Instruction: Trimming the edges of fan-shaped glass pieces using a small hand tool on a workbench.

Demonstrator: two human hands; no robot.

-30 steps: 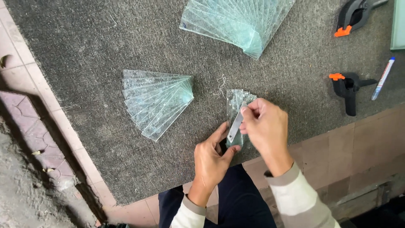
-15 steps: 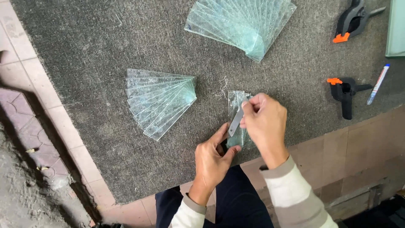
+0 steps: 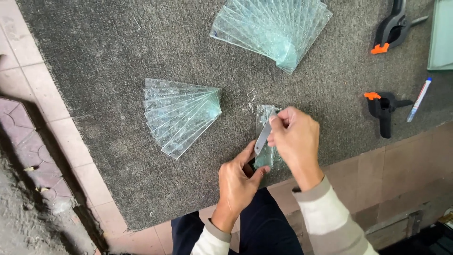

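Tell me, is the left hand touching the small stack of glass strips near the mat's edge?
Touching. The head view shows the left hand with its thumb and fingers closed on the lower end of the small stack of glass strips that lies on the grey mat.

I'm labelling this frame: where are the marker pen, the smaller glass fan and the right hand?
marker pen (image 3: 419, 99), head view, mid-barrel.
smaller glass fan (image 3: 179, 115), head view, middle of strips.
right hand (image 3: 295, 137), head view, back of hand.
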